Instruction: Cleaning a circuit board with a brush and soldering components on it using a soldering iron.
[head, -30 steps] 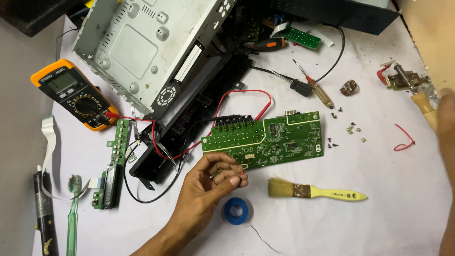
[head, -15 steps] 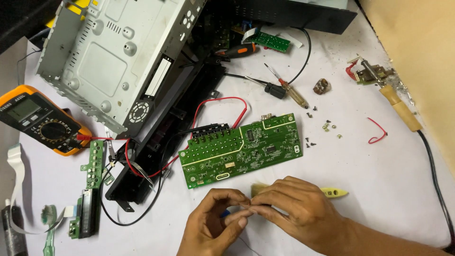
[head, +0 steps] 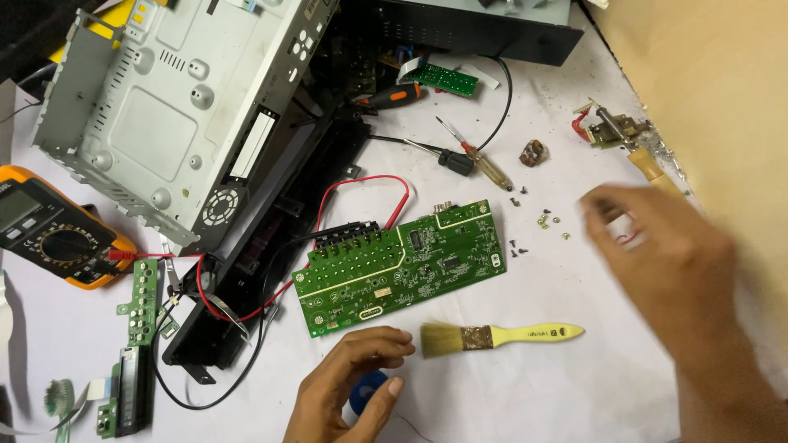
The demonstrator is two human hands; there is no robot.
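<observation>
My left hand is at the bottom middle, its fingers and thumb curled around a small blue spool that lies on the white table. Just above it lies a green circuit board, tied by red and black wires to a black front panel. A yellow-handled brush lies right of my left hand. My right hand is blurred over the right side of the table, fingers loosely apart, with nothing seen in it. It is nearest the wooden-handled soldering iron.
A grey metal chassis fills the upper left. An orange multimeter sits at the left edge. Two narrow green boards lie lower left. Two screwdrivers and several loose screws lie beyond the board. The table's edge runs diagonally at upper right.
My right hand has left the spool beside my left hand and swung up to the right. The left hand stays on the spool. The view has shifted slightly.
</observation>
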